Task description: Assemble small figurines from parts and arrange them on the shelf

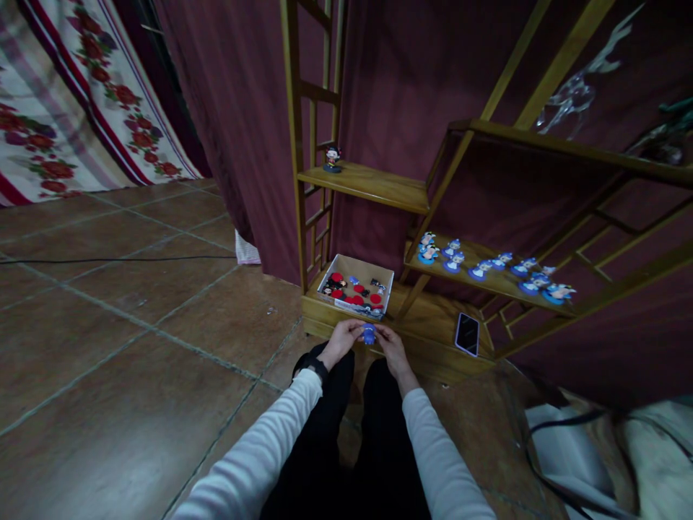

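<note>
Between my two hands is a small purple-blue figurine (369, 334), held in front of the shelf's low base. The fingers of my left hand (345, 339) pinch it from the left. From the other side, my right hand (390, 342) grips it with closed fingertips. Just beyond my hands stands an open white cardboard box (388, 285), holding red round bases and small dark and bluish figure parts. Several finished-looking blue and white figurines (479, 270) stand in a group on the middle shelf to the right.
A wooden display shelf (373, 186) carries one black and red figurine (332, 159) on its upper left board. A phone (467, 334) lies on the base at right. Glass ornaments (574, 97) stand higher up. At lower right are a pale container (568, 440) and a dark strap.
</note>
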